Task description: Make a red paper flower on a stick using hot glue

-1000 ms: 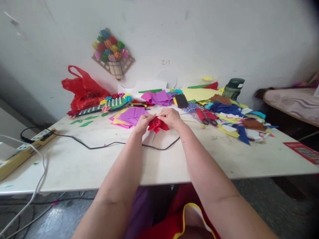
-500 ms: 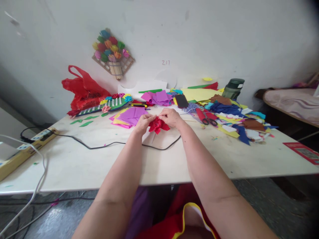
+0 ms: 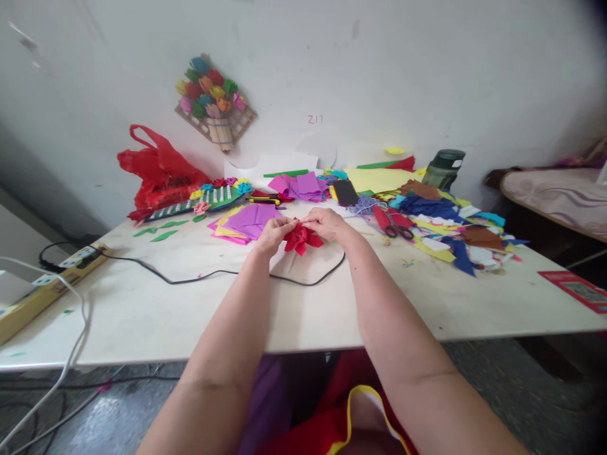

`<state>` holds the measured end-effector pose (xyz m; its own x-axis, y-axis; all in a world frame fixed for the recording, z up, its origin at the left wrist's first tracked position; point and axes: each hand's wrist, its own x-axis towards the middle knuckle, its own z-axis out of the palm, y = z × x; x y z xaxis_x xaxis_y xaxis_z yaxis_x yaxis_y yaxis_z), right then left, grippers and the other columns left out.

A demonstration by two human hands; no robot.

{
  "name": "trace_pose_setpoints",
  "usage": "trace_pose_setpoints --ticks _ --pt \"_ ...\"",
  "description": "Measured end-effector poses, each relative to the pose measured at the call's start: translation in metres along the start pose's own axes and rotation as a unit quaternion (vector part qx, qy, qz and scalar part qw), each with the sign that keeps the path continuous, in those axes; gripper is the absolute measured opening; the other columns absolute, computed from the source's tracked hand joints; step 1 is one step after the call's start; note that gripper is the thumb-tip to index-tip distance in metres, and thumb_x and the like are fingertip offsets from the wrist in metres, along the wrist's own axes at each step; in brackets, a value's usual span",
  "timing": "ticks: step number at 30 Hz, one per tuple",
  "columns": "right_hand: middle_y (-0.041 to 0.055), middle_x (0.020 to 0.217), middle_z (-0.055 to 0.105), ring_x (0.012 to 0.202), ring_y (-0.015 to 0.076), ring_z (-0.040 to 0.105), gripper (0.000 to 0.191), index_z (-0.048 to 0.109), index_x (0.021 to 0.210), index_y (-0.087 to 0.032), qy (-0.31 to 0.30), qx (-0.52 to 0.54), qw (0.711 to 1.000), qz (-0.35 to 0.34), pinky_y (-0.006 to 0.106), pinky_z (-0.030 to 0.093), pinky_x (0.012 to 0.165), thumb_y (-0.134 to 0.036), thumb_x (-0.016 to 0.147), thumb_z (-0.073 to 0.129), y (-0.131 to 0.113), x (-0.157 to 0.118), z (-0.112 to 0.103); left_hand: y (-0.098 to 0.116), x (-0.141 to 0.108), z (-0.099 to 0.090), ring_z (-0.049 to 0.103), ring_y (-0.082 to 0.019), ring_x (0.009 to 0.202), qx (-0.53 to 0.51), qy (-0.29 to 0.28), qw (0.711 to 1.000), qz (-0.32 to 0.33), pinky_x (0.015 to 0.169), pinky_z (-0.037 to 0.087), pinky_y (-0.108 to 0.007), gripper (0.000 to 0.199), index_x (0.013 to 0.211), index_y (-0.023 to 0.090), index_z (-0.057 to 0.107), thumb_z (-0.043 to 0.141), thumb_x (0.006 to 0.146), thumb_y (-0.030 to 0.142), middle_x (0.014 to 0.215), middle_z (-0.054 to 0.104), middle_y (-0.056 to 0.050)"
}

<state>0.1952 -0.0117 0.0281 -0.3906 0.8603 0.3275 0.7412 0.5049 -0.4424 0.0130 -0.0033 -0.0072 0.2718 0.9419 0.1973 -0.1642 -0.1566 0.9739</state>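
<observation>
Between my hands is a red paper flower (image 3: pixel 301 240) with pointed petals, just above the middle of the table. My left hand (image 3: pixel 275 232) pinches its upper left edge between thumb and fingers. From the upper right, my right hand (image 3: pixel 327 223) closes its fingertips on the petals. Parts of the flower are hidden behind the fingers. Just left of my left hand lies a stack of purple, yellow and pink paper sheets (image 3: pixel 249 221). To the right of my right hand rest red-and-black scissors (image 3: pixel 396 226) on a red piece.
A black cable (image 3: pixel 173 281) runs across the table (image 3: pixel 313 322) below the flower. Coloured paper scraps (image 3: pixel 441 221) pile up at right, before a green bottle (image 3: pixel 444 169). A phone (image 3: pixel 345 193) lies at the back. Left are a red plastic bag (image 3: pixel 161 170), green paper leaves (image 3: pixel 164 236) and a power strip (image 3: pixel 52 284).
My right hand has shifted slightly, its fingers lying flatter across the top of the flower. The flower is turned a little; my left hand keeps its place.
</observation>
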Motion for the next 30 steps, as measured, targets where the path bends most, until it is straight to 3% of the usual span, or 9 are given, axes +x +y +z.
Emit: trace_pose_setpoints --ticks 9,16,22,30 --pt "0.0041 0.107 0.074 0.098 0.0200 0.063 0.033 0.073 0.121 -0.031 -0.032 -0.128 0.991 0.023 0.028 0.042 0.078 -0.033 0.096 0.052 -0.019 -0.008 -0.013 -0.002 0.003 -0.002 0.051 -0.009 0.049 -0.017 -0.006 1.000 -0.010 0.052 0.037 -0.024 0.045 0.064 0.013 0.065 0.090 0.052 0.047 0.054 0.061 -0.001" --pt "0.0039 0.104 0.073 0.094 0.0207 0.063 0.034 0.077 0.111 -0.032 -0.005 -0.189 0.982 -0.003 0.029 0.040 0.072 -0.035 0.098 0.045 -0.023 -0.010 -0.013 0.001 0.001 -0.001 0.057 -0.012 0.056 -0.034 0.006 0.999 -0.015 0.058 0.041 -0.025 0.042 0.068 0.012 0.070 0.091 0.051 0.044 0.063 0.067 -0.005" --pt "0.0031 0.099 0.072 0.090 0.0193 0.062 0.031 0.078 0.108 -0.034 0.016 -0.173 0.985 -0.014 0.028 0.039 0.070 -0.034 0.096 0.049 -0.019 -0.008 -0.010 0.003 -0.001 -0.002 0.056 -0.012 0.056 -0.044 0.008 0.999 -0.029 0.058 0.041 -0.026 0.033 0.067 0.010 0.070 0.088 0.059 0.037 0.064 0.067 -0.006" --pt "0.0024 0.099 0.073 0.090 0.0183 0.063 0.029 0.077 0.112 -0.034 0.029 -0.131 0.991 -0.017 0.028 0.039 0.069 -0.029 0.094 0.055 -0.015 -0.005 -0.006 -0.001 0.003 -0.002 0.054 -0.012 0.052 -0.070 0.069 0.993 -0.059 0.053 0.040 -0.025 0.024 0.060 0.013 0.066 0.083 0.060 0.031 0.056 0.062 -0.003"
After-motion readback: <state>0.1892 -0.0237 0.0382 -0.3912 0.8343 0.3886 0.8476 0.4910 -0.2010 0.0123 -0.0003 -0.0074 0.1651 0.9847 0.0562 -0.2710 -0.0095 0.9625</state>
